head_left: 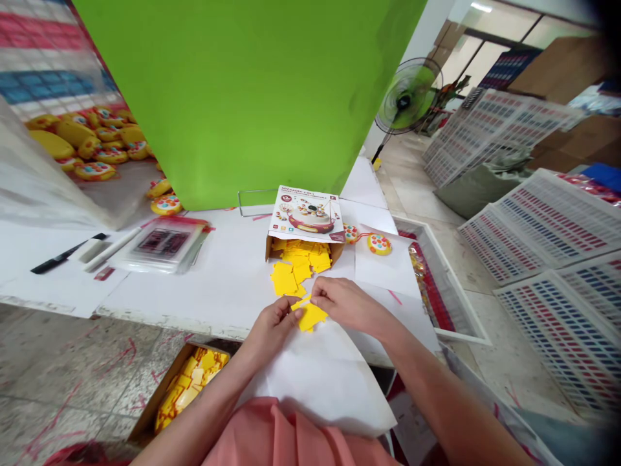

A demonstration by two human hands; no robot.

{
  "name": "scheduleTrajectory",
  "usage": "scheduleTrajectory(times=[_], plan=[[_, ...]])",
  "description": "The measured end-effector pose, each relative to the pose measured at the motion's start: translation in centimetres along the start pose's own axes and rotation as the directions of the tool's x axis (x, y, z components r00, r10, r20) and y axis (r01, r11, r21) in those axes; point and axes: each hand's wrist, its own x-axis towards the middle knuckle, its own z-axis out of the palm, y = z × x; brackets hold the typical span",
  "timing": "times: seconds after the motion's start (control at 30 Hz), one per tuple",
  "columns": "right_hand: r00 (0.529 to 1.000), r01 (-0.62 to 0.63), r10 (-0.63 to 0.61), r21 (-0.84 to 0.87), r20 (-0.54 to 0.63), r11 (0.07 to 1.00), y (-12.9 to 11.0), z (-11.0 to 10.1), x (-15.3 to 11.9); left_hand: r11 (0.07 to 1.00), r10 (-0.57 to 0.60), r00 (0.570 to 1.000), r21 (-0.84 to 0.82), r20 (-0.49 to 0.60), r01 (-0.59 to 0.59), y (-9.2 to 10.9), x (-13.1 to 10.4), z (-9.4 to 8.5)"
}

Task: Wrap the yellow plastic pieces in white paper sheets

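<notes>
Fingers: both hands, left hand (276,323) and right hand (342,303), are pinched nearly closed on one flat yellow piece (313,316), left at its side, right at its upper edge.
Yellow piece, place: between the hands at the near side of the tabletop (184,301), just below a loose pile.
Yellow piece, handling: probably very light, thin and somewhat stiff, perhaps slick; likely easy to bend at narrow tabs. Best taken by opposite edges, thumb against fingertip. Whether a second lies beneath cannot be told.
Green panel (252,97): one, upright behind the work.
Standing fan (403,102): one, beyond the panel at right.
Lower box (158,400): one, below the tabletop at left, holding yellow pieces too overlapped to count.
Printed carton (306,217): one, yellow pieces spilling from its near side.
Clear plastic sleeves (162,244): one stack, number unclear.
Black slim tool (68,254): one.
White rod (111,250): one.
Round dotted toys (379,244): two right of the carton; more heaped far left, uncountable.
Loose pile (286,278): many flat yellow pieces, overlapping, uncountable.
</notes>
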Motion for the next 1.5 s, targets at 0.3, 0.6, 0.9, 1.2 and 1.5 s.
scheduleTrajectory(times=[0.3, 0.6, 0.9, 1.2, 1.5], plan=[[1.000, -0.006, 0.005, -0.028, -0.026, 1.000, -0.5, 0.2, -0.1, 0.998, 0.006, 0.996, 0.063, -0.092, 0.000, 0.5, -0.1, 0.4], [0.992, -0.077, 0.067, -0.088, -0.109, 0.993, -0.6, 1.3, 0.2, 0.991, 0.056, 0.987, 0.126, -0.152, -0.036, 0.3, -0.4, 0.8], [0.971, -0.168, 0.190, 0.152, -0.147, 0.974, 0.4, 2.5, 0.3, 0.993, 0.070, 0.979, 0.106, -0.190, -0.050, 0.6, -0.7, 1.1], [0.985, -0.083, 0.135, 0.398, -0.104, 0.914, 1.3, 3.3, 0.0, 0.987, 0.081, 0.975, 0.152, -0.206, -0.050, 0.7, -0.7, 1.3], [0.994, -0.017, 0.063, 0.453, -0.085, 0.891, 1.2, 3.7, -0.1, 0.983, 0.084, 0.984, 0.173, -0.160, -0.056, 0.5, -0.4, 1.5]])
